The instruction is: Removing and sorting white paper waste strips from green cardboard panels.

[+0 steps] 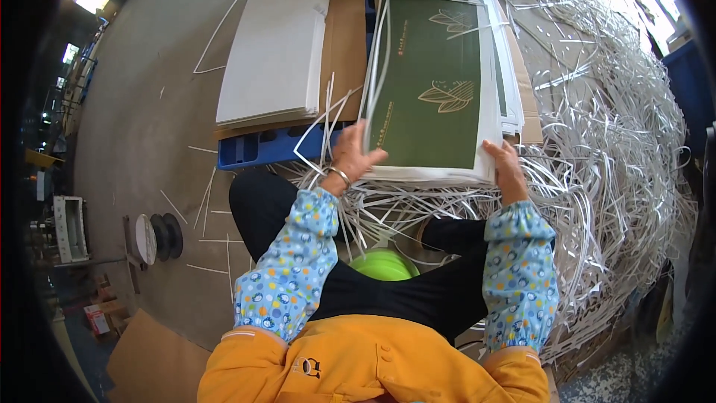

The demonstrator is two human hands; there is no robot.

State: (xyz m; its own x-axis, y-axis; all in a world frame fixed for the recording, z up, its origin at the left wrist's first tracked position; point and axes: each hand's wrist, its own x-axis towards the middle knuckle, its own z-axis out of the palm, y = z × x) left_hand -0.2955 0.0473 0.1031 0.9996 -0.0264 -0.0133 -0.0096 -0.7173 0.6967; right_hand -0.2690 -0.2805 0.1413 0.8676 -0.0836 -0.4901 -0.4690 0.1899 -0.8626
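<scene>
A stack of large printed sheets lies before me, dark green with gold leaf drawings and white margins. At its lower left edge is my left hand, its thumb spread away from the fingers over the green face. Loose white paper strips stick up beside this hand. My right hand is closed on the lower right corner of the sheets, thumb on the margin; part of its fingers is hidden. More green sheets lie beneath and behind the stack.
To the left, a pile of white sheets rests on brown cardboard over a blue pallet. Tangled paper strips cover the floor at right and under my legs. A bright green round thing sits between my legs. Dark discs stand at left.
</scene>
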